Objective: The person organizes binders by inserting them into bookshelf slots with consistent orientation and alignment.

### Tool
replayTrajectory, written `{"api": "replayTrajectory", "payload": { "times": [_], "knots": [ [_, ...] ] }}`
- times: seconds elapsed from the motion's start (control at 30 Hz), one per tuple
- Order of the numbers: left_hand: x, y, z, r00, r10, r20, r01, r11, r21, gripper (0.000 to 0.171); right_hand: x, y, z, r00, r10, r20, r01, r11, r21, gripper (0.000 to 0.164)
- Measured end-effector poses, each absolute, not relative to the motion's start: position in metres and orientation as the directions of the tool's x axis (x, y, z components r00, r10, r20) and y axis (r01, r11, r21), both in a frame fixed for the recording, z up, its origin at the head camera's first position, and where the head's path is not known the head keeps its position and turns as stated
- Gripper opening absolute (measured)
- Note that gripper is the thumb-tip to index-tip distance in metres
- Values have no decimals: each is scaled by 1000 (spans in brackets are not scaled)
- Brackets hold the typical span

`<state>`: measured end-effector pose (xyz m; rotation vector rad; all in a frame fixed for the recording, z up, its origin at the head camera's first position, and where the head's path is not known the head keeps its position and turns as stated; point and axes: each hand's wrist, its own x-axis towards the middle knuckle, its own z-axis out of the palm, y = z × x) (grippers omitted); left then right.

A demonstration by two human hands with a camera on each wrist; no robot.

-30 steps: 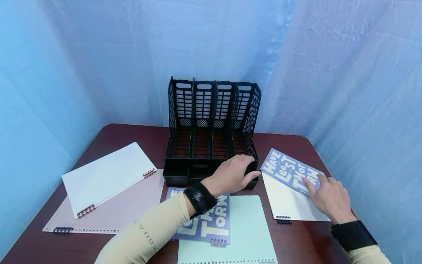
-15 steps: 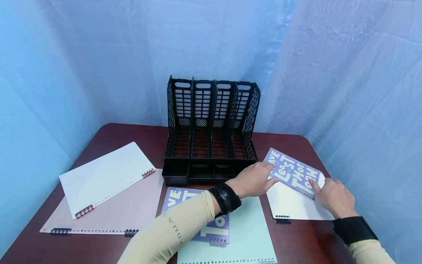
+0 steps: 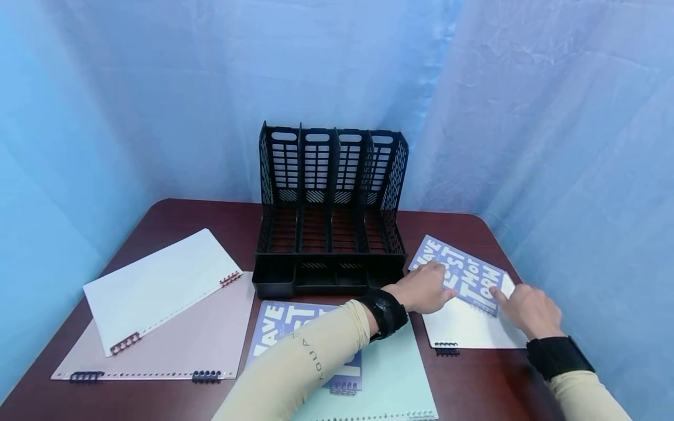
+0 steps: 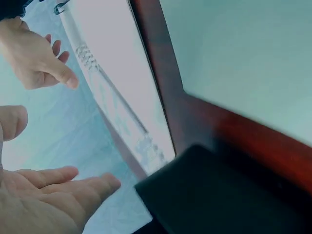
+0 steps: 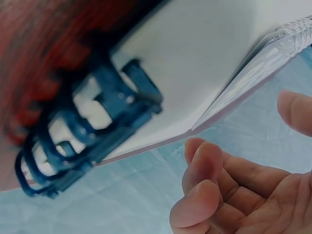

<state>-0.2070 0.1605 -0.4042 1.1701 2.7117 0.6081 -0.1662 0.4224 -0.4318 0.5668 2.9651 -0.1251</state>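
Observation:
A purple notebook point(image 3: 468, 275) with white lettering lies aslant on a white ring-bound notebook point(image 3: 458, 330) at the right of the table. My left hand point(image 3: 421, 289) reaches across and overlaps the purple notebook's left end in the head view. Its fingers point(image 4: 92, 190) are spread and hold nothing in the left wrist view. Beside the opposite end is my right hand point(image 3: 534, 310), thumb tip right at the corner. In the right wrist view its fingers point(image 5: 204, 165) are loosely bent with nothing between them, near the white notebook's dark blue rings point(image 5: 87, 122).
A black four-slot file organizer point(image 3: 326, 283) stands at the back middle. Another purple notebook point(image 3: 271, 327) lies on a pale green one point(image 3: 395, 374) in front, partly under my left sleeve. On the left, a white notebook point(image 3: 163, 286) overlaps a pinkish one point(image 3: 210, 345).
My left hand has moved right, from the organizer's front to the purple notebook. The right hand has drawn back slightly from that notebook's corner. The head view has shifted a little.

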Motion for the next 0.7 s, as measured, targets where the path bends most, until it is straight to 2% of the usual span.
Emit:
{"api": "replayTrajectory", "payload": {
  "times": [0.33,0.6,0.7],
  "knots": [
    [-206,179,-413,-767,635,-93,546,722,426,72,-168,424,-436,-906,396,-147,404,915,-22,65],
    [-206,187,-424,-805,567,-178,486,800,352,78,-164,422,-439,-911,385,-145,394,919,-34,62],
    [-206,188,-426,-802,573,-169,505,802,319,76,-164,423,-439,-909,392,-142,401,915,-40,60]
  ]
}}
